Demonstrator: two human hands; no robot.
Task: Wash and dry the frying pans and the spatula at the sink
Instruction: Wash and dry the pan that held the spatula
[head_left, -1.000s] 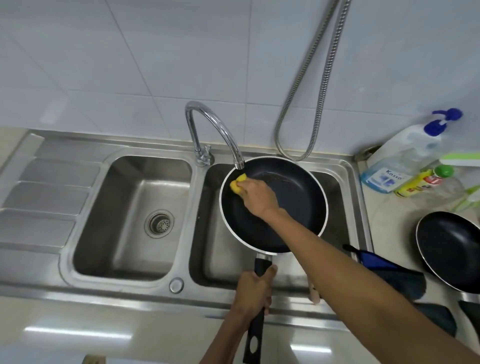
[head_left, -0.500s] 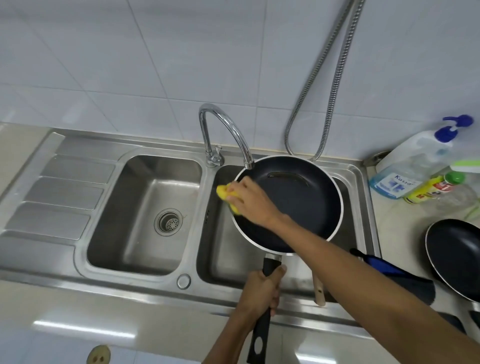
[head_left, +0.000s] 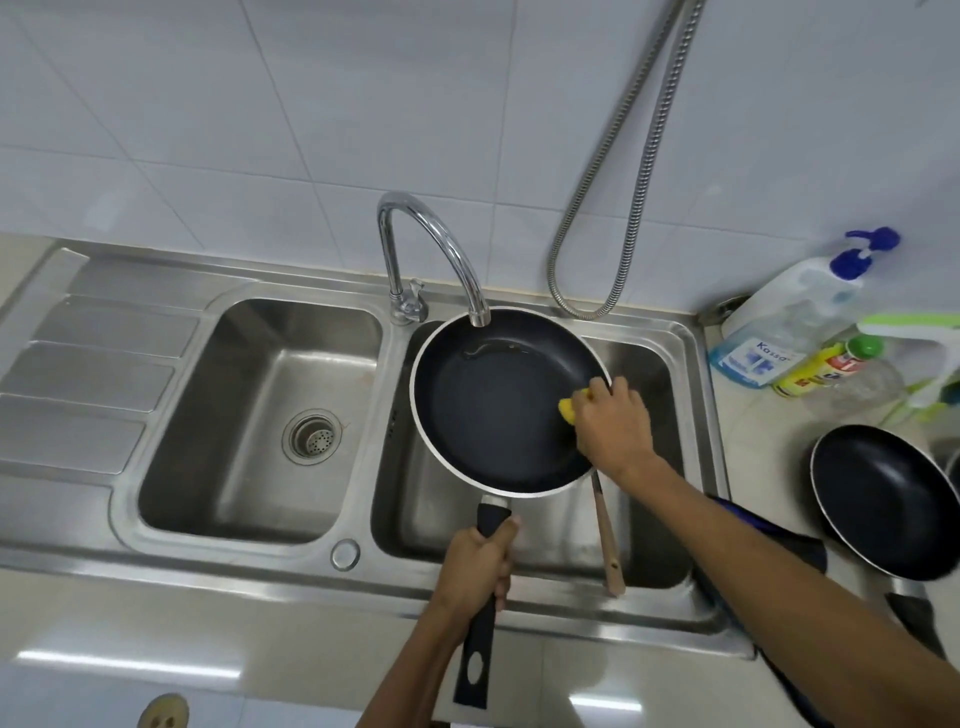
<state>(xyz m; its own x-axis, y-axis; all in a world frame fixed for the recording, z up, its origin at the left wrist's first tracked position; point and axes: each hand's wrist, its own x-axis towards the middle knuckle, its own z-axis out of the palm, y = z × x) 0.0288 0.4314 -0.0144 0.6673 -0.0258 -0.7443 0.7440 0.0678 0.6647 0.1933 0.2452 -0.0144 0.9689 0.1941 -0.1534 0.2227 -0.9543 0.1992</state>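
A black frying pan (head_left: 493, 405) with a pale rim hangs over the right sink basin (head_left: 649, 519), under the tap spout. My left hand (head_left: 475, 569) grips its black handle. My right hand (head_left: 613, 428) holds a yellow sponge (head_left: 569, 410) against the pan's right inner edge. A wooden spatula handle (head_left: 608, 540) sticks out from under the pan and leans on the basin's front wall. A second black frying pan (head_left: 888, 504) lies on the counter at the right.
The chrome tap (head_left: 431, 244) arches over the pan's far rim. The left basin (head_left: 260, 415) has a drain strainer and a ribbed draining board beside it. Soap bottles (head_left: 795, 322) stand at the back right. A dark blue cloth (head_left: 779, 540) lies beside the sink. A metal hose (head_left: 623, 208) hangs on the wall.
My right hand has carried the sponge from the pan's left rim across to its right inner edge. My left hand keeps its grip on the handle.
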